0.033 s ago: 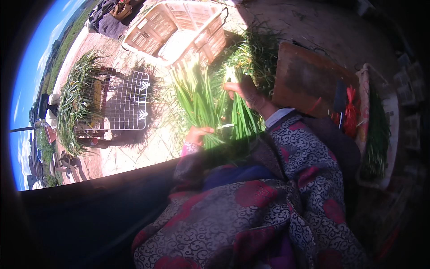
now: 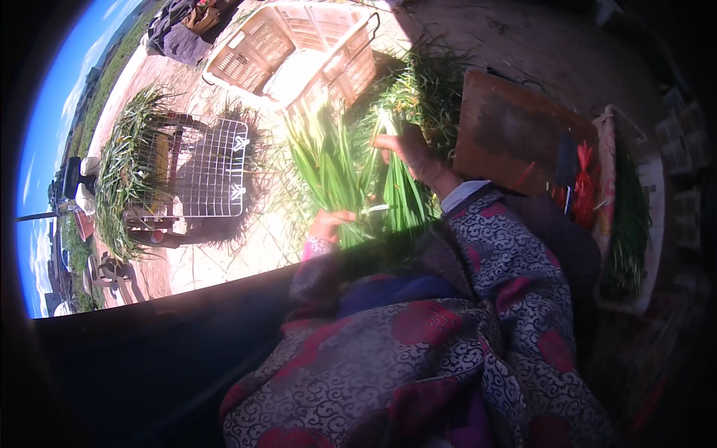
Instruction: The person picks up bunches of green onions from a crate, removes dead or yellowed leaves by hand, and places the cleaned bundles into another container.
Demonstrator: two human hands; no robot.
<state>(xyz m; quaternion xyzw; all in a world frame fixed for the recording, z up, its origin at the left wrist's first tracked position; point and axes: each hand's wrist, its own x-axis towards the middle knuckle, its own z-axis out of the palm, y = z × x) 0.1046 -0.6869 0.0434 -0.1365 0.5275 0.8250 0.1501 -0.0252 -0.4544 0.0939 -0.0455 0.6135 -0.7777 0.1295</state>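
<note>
My left hand (image 2: 331, 222) is closed around a bunch of long, flat-leaved greens (image 2: 327, 168) that look like garlic chives. Their pale ends point away from me, bright in the sun. To its right, my right hand (image 2: 413, 154) grips a smaller bunch of the same greens (image 2: 405, 200) near its pale end, and the leaves hang down toward my lap. The two bunches lie side by side, with a few leaves crossing between them. The lower leaf tips fade into shadow.
Beyond my hands stands a pale plastic crate (image 2: 328, 71); a heap of greens (image 2: 426, 93) lies beside it. At left, more greens (image 2: 134, 172) drape over a rack with a white wire grid (image 2: 216, 168). On the right are a brown board (image 2: 515, 134), red ties (image 2: 583, 183) and a crate of greens (image 2: 629, 231).
</note>
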